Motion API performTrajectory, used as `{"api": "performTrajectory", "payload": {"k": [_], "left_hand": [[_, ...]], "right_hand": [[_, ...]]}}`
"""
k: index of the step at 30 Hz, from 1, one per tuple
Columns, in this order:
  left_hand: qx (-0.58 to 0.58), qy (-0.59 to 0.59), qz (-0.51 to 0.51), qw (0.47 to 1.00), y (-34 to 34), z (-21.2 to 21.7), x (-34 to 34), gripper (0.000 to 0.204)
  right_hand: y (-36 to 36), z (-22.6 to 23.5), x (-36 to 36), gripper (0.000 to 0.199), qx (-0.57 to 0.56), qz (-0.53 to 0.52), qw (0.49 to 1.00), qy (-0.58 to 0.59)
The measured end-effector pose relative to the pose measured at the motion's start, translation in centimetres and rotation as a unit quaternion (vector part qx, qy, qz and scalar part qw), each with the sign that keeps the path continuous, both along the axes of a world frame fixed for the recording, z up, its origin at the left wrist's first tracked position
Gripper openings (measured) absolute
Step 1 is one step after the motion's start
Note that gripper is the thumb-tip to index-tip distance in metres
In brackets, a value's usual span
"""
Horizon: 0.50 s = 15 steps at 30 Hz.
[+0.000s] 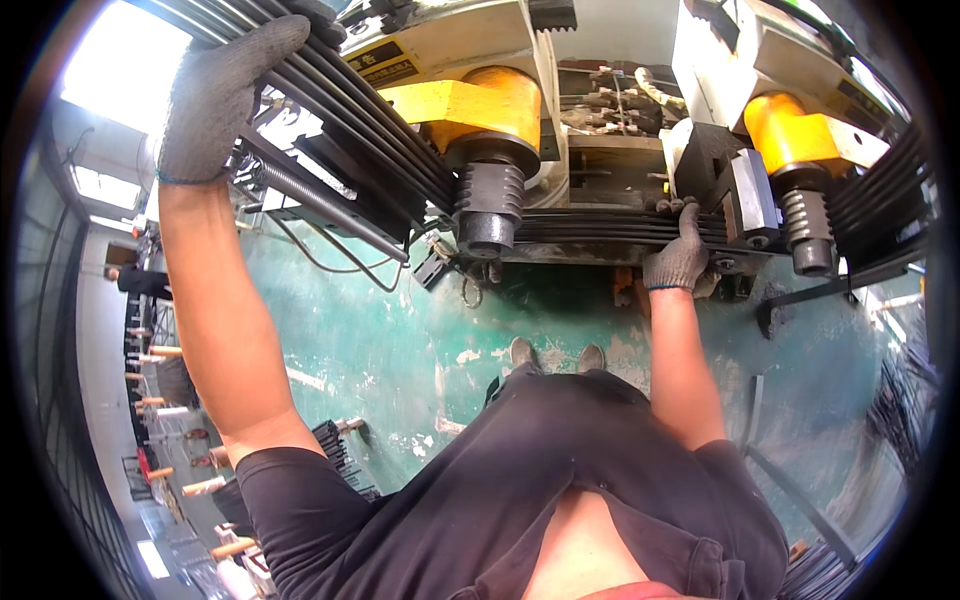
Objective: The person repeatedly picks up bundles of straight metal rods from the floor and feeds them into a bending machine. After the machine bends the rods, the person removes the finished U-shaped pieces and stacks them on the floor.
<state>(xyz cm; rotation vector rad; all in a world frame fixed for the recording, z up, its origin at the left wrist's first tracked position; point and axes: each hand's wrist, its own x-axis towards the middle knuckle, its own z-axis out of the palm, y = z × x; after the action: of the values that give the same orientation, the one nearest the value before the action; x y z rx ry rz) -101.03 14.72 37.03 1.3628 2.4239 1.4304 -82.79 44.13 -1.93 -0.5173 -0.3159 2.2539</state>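
A bundle of long black metal rods (385, 135) runs through a machine, bent down at both sides of a straight middle stretch. My left hand (215, 105), in a dark grey knit glove, is closed on the rods' upper left end, its thumb lying along them. Some of its fingers are hidden behind the bundle. My right hand (680, 255), gloved the same way, grips the middle stretch near the right-hand clamp block, with its thumb pointing up. Two yellow bending arms (495, 105) (790, 135) carry ribbed dark rollers (490, 205) (808, 225) that sit against the rods.
A coil spring and bar (325, 210) hang under the left rods. A grey steel block (752, 195) stands right of my right hand. Green worn floor (400, 340) lies below. Another person (145, 282) is far left. More rods (905, 400) are piled at the right.
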Motion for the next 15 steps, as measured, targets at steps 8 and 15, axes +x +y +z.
{"api": "performTrajectory", "payload": {"k": [8,15], "left_hand": [[0.097,-0.001,0.204,0.974,4.6,-1.6,7.3,0.032],[0.080,-0.052,0.251,0.963,5.2,-0.4,8.7,0.030]], "right_hand": [[0.4,-0.8,0.5,0.022,0.019,0.035,0.999,-0.009],[0.8,-1.2,0.7,0.022,0.023,0.050,0.998,-0.011]]}}
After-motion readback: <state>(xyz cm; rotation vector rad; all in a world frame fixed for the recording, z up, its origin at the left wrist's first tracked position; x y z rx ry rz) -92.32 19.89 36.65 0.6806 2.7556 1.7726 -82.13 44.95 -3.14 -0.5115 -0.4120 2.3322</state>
